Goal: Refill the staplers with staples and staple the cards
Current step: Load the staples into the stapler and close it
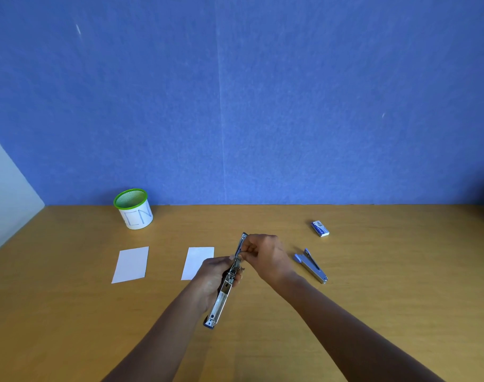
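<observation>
A blue and silver stapler (221, 296) is swung fully open and held above the table in the middle. My left hand (213, 277) grips its middle section from the left. My right hand (265, 257) pinches at the upper half near the hinge; whether it holds staples I cannot tell. A second blue stapler (311, 266) lies partly open on the table to the right. A small staple box (320, 228) sits further back right. Two white cards lie on the left: one (130, 264) apart, the other (196, 260) partly behind my left hand.
A white cup with a green mesh rim (133, 209) stands at the back left of the wooden table (373, 299). A blue wall (235, 106) rises behind the table's far edge. A white panel (4, 188) borders the left side.
</observation>
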{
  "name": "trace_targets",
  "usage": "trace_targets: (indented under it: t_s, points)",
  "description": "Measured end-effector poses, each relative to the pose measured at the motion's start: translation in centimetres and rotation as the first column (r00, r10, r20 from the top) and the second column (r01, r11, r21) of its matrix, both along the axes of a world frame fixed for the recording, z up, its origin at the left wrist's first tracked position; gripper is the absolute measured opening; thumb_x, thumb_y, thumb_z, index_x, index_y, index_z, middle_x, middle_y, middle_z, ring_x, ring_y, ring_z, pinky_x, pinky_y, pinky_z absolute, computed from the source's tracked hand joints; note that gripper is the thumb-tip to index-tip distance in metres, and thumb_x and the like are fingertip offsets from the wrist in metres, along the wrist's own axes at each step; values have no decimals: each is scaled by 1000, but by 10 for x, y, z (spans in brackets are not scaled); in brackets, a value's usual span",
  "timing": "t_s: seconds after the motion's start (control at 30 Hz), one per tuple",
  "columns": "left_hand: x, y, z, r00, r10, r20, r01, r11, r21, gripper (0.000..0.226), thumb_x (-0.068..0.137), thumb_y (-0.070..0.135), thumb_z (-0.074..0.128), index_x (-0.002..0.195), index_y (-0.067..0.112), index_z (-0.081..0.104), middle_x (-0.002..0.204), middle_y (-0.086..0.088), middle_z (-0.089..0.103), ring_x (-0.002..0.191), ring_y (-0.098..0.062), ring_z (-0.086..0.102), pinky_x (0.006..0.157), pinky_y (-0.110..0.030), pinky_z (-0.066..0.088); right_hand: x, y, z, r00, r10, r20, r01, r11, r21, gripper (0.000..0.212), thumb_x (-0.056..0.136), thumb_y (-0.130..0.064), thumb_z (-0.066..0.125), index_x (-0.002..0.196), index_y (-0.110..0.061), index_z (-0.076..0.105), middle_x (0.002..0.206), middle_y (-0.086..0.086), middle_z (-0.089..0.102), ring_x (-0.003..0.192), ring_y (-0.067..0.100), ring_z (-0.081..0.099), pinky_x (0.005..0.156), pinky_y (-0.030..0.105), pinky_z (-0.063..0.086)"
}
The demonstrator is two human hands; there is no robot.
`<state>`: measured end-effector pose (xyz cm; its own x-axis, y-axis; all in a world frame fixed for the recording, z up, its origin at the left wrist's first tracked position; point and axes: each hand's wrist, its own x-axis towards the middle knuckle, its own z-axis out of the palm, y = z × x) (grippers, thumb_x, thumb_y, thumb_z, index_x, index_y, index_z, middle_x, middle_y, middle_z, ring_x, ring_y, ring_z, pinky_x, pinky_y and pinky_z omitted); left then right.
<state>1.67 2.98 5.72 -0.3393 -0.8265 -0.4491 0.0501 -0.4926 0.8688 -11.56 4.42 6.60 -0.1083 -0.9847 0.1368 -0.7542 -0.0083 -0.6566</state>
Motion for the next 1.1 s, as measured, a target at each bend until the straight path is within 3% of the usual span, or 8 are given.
trace_targets:
  t_s: [0.2,0.37,0.53,0.63,0.8,1.1]
  points:
    - [2,-1,-4,1000,5,-6,-4,998,55,26,97,9,44,90,-3,66,53,-5,59,43,-12,53,46,-21,43,-3,4,-6,997,44,-63,-45,999,-26,13,88,-11,58,93,-9,70,90,4,69,62,1,47,54,4,34]
    - [3,-4,-7,1000,14,-1,-14,997,78,26,97,8,43,86,-2,64,51,-4,57,42,-12,51,45,-21,42,-4,15,-17,971,164,-171,-183,978,-101,27,91,-4,49,103,-13,70,103,5,65,85,19,63,69,21,41]
    - [3,-1,-7,1000,7,3,-7,996,89,28,97,9,44,78,0,62,51,-5,56,41,-11,50,43,-20,42,-7,16,-24,925,208,-319,-261,956,-135,36,83,2,48,103,-18,71,98,5,66,81,24,66,62,23,44]
    - [4,-1,-7,1000,-9,16,8,996,91,28,98,10,44,81,-2,64,54,-6,56,43,-12,50,44,-20,42,-11,16,-24,899,209,-385,-289,944,-161,36,79,4,56,98,-21,72,94,1,67,82,21,67,57,18,37]
    - [3,0,-6,999,-39,4,38,994,99,26,97,10,46,88,-3,66,55,-4,56,43,-11,51,45,-19,43,-16,14,-22,914,198,-353,-267,951,-158,37,87,1,46,107,-20,69,108,3,63,100,21,60,67,23,38]
    - [5,2,-3,998,-62,-1,62,992,107,26,96,9,45,89,-2,67,55,-4,57,44,-10,52,46,-20,44,-25,8,-21,954,145,-261,-184,974,-132,35,90,-2,46,107,-21,69,106,0,63,96,16,60,65,23,38]
